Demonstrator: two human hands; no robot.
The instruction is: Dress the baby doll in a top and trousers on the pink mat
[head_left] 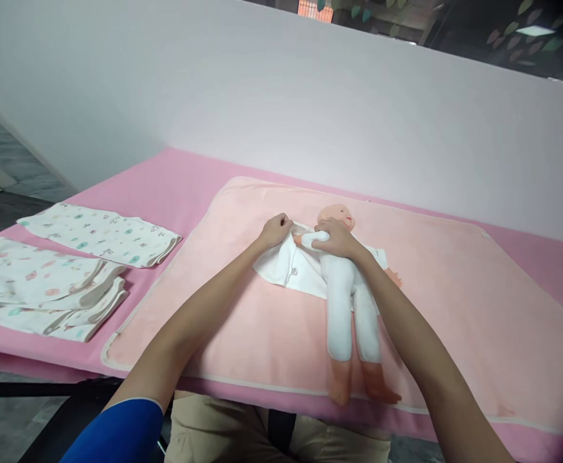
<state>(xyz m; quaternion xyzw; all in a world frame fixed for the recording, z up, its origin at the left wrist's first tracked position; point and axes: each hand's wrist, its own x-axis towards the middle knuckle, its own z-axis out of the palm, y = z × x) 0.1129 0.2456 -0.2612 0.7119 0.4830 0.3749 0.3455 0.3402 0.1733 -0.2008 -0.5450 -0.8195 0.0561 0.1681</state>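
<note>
on the peach mat [262, 334], the doll [342, 308] lies face up, feet near; your left hand [277, 230] pinches the white shirt [295, 269], your right hand [335, 238] curls over its upper body, fingers bent.

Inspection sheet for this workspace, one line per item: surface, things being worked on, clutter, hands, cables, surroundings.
Surface: pink tabletop with a peach mat spread over it.
Things being worked on: doll on the mat, feet at its near edge; open white garment beside and partly under it.
Clutter: folded printed cloths in two groups at the left.
Hands: left hand pinches the garment; right hand holds the doll's arm.
Cables: nothing seen.
Surroundings: pale wall behind, dark window area above it.
</note>
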